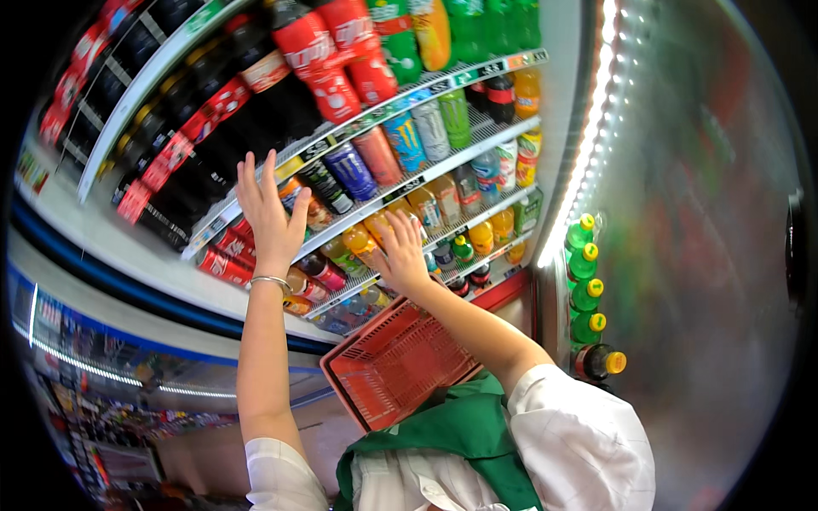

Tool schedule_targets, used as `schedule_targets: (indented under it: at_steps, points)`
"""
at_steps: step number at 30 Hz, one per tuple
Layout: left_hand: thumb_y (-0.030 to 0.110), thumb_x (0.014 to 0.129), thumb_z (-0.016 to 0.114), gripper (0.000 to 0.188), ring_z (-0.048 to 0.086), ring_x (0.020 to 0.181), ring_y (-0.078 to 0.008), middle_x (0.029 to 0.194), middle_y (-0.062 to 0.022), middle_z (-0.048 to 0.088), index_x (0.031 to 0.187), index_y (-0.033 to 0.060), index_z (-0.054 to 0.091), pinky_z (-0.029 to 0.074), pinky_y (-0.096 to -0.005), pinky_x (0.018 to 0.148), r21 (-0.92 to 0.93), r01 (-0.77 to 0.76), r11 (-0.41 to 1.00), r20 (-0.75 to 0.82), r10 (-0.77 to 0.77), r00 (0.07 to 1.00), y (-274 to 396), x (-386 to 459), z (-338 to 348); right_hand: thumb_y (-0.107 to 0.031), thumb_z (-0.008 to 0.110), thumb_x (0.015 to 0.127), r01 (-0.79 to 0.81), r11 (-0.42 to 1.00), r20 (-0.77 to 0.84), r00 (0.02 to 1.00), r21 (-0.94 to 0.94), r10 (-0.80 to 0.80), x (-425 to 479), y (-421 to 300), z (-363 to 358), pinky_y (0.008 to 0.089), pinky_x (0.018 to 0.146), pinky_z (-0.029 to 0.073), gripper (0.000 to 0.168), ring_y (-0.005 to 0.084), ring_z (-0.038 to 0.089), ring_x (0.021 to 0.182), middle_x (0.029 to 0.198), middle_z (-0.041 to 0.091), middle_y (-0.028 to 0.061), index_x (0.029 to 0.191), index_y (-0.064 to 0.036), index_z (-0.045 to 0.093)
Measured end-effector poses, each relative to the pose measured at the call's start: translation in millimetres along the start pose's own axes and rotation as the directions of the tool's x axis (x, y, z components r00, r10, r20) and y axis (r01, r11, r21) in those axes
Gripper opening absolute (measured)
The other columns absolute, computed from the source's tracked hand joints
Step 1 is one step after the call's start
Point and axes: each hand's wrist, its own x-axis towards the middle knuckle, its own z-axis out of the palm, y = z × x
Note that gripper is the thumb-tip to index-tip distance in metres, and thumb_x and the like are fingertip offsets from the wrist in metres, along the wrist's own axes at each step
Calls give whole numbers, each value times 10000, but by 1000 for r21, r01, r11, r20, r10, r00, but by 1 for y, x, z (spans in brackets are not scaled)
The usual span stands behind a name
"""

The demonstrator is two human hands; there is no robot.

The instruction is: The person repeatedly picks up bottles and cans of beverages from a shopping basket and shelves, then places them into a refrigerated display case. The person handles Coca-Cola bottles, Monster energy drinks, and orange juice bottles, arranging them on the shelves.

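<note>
Both arms reach toward the stocked shelves of a drinks fridge. My left hand (275, 214), fingers spread and nothing in it, is raised in front of the shelf edge near a row of energy drink cans such as the purple can (351, 171). Lower and to the right, my right hand (402, 252) is also spread, before bottles of orange drink (359, 241); whether its fingers touch one cannot be told. Beneath my right forearm stands a red plastic shopping basket (396, 367), with no goods visible inside. Red cans (223, 265) lie left of my left wrist.
Large dark cola bottles (211, 140) and red-wrapped bottles (332, 57) fill the upper shelves. On the right, a glass door (690, 255) with a bright light strip (591, 134) stands beside green bottles with yellow caps (585, 287). Another lit display (121, 358) is at lower left.
</note>
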Motion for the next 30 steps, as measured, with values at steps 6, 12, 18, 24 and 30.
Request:
schedule_targets:
  at_steps: [6, 12, 18, 24, 30]
  points:
    - [196, 815, 631, 592, 347, 1233, -381, 1306, -202, 418, 1320, 20, 378, 236, -499, 1039, -22, -79, 997, -6, 79, 997, 6, 8, 60, -89, 556, 800, -161, 985, -398, 902, 55, 170, 59, 83, -37, 516, 1052, 253, 432, 408, 357, 1235, 1269, 436, 201, 1215, -14, 462]
    - [216, 857, 624, 406, 433, 1106, -314, 1158, -159, 510, 1182, 12, 493, 318, -415, 952, 101, 23, 995, -189, -4, 982, 19, 22, 86, -152, 565, 814, -261, 953, -432, 885, -157, 171, 91, 170, -73, 562, 1055, 211, 428, 370, 320, 1297, 1265, 466, 163, 1211, -23, 470]
    - [276, 893, 585, 384, 421, 1001, -288, 1059, -170, 473, 1111, -26, 489, 339, -406, 890, 132, 171, 976, -478, -88, 874, 8, 20, 126, -180, 631, 743, -120, 957, -332, 943, -264, 27, 79, 201, -68, 555, 1033, 247, 344, 313, 380, 1259, 1178, 514, 94, 1061, -66, 565]
    - [232, 931, 525, 283, 443, 946, -187, 1086, -111, 449, 1105, 9, 522, 381, -302, 817, -152, 214, 965, -507, -262, 821, 3, 22, 129, -165, 636, 734, -109, 958, -316, 949, -266, 20, 76, 204, -71, 546, 1039, 253, 377, 316, 388, 1250, 1182, 516, 94, 1088, -60, 558]
    - [192, 924, 534, 269, 462, 1002, -193, 1140, -108, 448, 1131, 20, 522, 388, -307, 862, -178, 254, 951, -447, -308, 840, 11, 24, 125, -149, 629, 739, -112, 959, -316, 948, -261, 24, 78, 203, -73, 533, 1034, 268, 383, 333, 383, 1250, 1187, 511, 106, 1099, -48, 551]
